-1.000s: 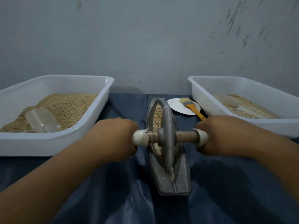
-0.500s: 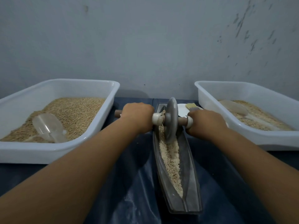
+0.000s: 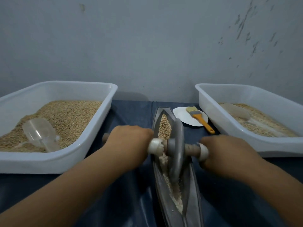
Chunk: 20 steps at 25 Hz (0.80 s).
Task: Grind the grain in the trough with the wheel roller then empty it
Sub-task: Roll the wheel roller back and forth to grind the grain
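Wheel roller [image 3: 176, 149] rolled nearer; two hands [image 3: 129, 141] gripping.

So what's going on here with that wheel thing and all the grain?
A person is grinding grain in a long grey metal trough. The left hand and right hand each grip an end of the wooden axle of a grey disc-shaped wheel roller, which sits mid-trough. Grain lies both ahead of and behind the wheel. White plastic tubs of grain flank the trough, so nothing is emptied yet.
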Available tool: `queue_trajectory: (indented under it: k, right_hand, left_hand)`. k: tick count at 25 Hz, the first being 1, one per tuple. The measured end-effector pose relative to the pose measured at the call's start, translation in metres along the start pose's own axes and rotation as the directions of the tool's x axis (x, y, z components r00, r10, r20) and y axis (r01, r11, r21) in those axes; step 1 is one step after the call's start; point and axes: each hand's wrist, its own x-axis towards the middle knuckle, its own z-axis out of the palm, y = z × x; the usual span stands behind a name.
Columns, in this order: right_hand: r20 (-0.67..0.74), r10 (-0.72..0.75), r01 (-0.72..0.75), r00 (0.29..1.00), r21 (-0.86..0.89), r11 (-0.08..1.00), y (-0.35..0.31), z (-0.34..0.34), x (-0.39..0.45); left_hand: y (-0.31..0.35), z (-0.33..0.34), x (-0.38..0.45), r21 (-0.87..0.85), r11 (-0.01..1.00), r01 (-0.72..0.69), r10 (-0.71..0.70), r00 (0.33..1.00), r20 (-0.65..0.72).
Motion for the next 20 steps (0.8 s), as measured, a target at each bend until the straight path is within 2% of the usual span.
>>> queue_trajectory:
  k: [3,5,8,10,14,16,18,20]
  right_hand:
    - [-0.156,0.078,-0.081,0.985,-0.016,0.997,-0.001,0.009,0.062]
    - [-0.209,0.081,-0.092,0.975,-0.045,0.995,-0.002,0.003,0.089]
    - [-0.180,0.027,-0.042,0.983,-0.079,0.996,-0.001,-0.002,0.092]
    - [-0.104,-0.010,0.003,0.995,-0.064,0.998,0.000,0.000,0.069]
    - [0.071,-0.090,0.088,0.993,0.026,0.996,0.004,-0.008,0.006]
    - [0.113,-0.117,0.114,0.987,0.034,0.993,0.003,-0.015,-0.011]
    - [0.095,-0.077,0.077,0.993,0.007,0.997,0.002,-0.011,-0.007]
    - [-0.027,-0.015,0.014,1.000,-0.027,1.000,-0.001,-0.004,0.016]
  left_hand:
    - [-0.007,0.015,0.046,0.012,0.998,0.063,-0.063,0.997,-0.048]
    - [-0.013,0.015,0.068,-0.005,0.996,0.093,-0.093,0.995,-0.033]
    - [-0.017,0.012,0.068,-0.047,0.996,0.081,-0.079,0.996,0.037]
    - [-0.014,0.012,0.044,-0.076,0.996,0.045,-0.039,0.996,0.075]
    - [-0.006,0.007,-0.014,-0.045,0.999,-0.012,0.012,1.000,0.000]
    - [-0.004,0.007,-0.026,-0.038,0.999,-0.005,0.004,1.000,-0.029]
    - [-0.003,0.010,-0.023,-0.045,0.999,0.015,-0.017,0.999,-0.036]
    - [-0.005,0.015,-0.006,-0.043,0.998,0.049,-0.051,0.998,-0.048]
